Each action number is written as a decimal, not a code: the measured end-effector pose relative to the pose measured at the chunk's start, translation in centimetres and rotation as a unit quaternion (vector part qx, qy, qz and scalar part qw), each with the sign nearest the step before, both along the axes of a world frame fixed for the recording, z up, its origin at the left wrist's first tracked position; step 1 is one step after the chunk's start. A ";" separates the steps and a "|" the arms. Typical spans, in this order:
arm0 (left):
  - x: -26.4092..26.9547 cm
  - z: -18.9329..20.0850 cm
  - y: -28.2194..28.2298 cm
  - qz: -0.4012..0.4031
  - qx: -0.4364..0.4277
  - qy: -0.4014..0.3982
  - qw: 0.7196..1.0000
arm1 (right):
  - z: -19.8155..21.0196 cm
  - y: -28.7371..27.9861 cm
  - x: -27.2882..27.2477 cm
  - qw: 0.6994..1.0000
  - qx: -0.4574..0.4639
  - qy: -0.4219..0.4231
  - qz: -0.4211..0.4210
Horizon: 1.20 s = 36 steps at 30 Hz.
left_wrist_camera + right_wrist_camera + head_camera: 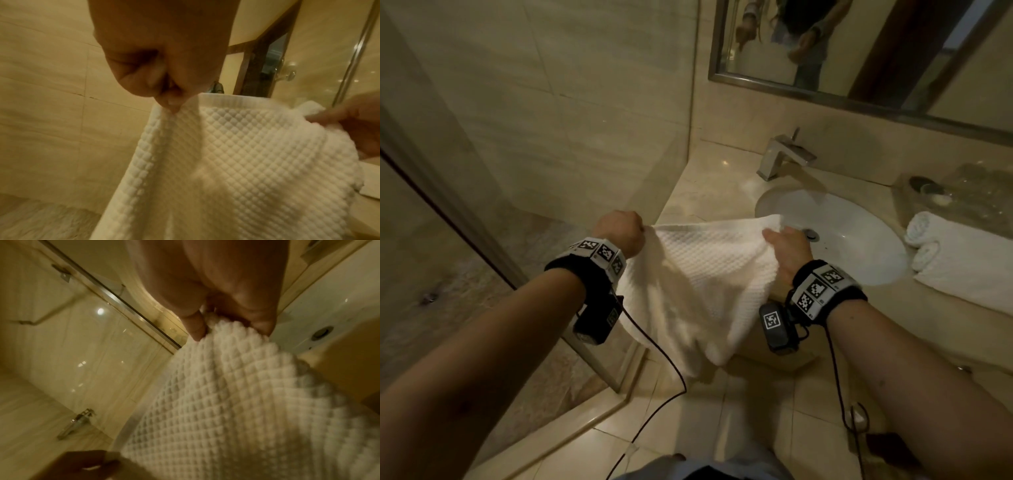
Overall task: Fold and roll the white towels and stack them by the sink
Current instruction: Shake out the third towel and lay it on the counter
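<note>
A white waffle-weave towel [705, 284] hangs spread in the air in front of the counter, held by its two upper corners. My left hand [621, 231] pinches the left corner; the left wrist view shows thumb and fingertips [172, 104] closed on the hem of the towel [236, 154]. My right hand [787, 243] grips the right corner over the sink's near rim, fingers [197, 331] curled into the towel [236, 394]. Two rolled white towels [955, 257] lie on the counter to the right of the sink [835, 236].
A chrome tap [784, 156] stands behind the sink, under a framed mirror [859, 51]. A clear tray with small items [955, 195] sits at the counter's back right. A glass shower screen [585, 144] borders the counter's left end. Cables hang from both wrists.
</note>
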<state>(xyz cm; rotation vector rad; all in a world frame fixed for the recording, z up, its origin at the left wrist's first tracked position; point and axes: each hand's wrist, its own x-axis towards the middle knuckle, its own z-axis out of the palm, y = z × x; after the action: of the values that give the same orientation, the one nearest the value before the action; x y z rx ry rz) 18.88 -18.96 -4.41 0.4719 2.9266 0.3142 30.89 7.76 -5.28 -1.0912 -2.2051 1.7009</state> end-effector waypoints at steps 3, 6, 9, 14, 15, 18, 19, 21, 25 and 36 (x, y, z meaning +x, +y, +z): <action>-0.6 0.7 0.1 0.028 0.044 0.008 0.999 | 2.1 -0.3 0.6 0.996 0.089 -0.023 0.007; -1.4 1.3 1.0 0.031 0.073 0.038 0.996 | 2.1 0.3 -0.1 0.990 0.136 -0.028 -0.020; -2.4 2.3 2.4 0.045 0.165 0.031 0.985 | 1.7 0.9 -1.0 0.987 0.151 -0.038 -0.043; -4.6 4.2 5.8 0.043 0.264 0.007 0.964 | 1.5 2.0 -2.9 0.989 0.106 -0.013 -0.098; -5.2 4.7 6.7 0.040 0.290 0.010 0.956 | 1.3 2.1 -3.5 0.990 0.084 0.013 -0.109; -7.3 6.0 9.1 0.036 0.347 0.029 0.937 | 0.3 3.1 -6.6 0.984 0.077 0.067 -0.145; -8.2 6.3 9.7 0.030 0.349 0.052 0.935 | 0.2 3.4 -7.7 0.983 0.091 0.069 -0.146; -10.2 6.1 10.3 0.019 0.325 0.093 0.941 | 0.0 4.4 -9.8 0.978 0.107 0.082 -0.158; -15.1 4.9 10.3 0.006 0.072 0.054 0.996 | -0.9 6.0 -14.8 0.976 0.118 0.112 -0.143; -20.4 4.2 14.9 0.095 0.004 0.003 0.996 | -2.0 9.9 -20.2 0.983 0.182 0.010 -0.028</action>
<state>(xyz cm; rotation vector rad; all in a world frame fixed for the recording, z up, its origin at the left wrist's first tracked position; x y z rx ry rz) -1.57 -4.06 -0.25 0.1963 2.9816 0.3475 10.67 17.69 -7.30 -1.0238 -2.3228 1.2124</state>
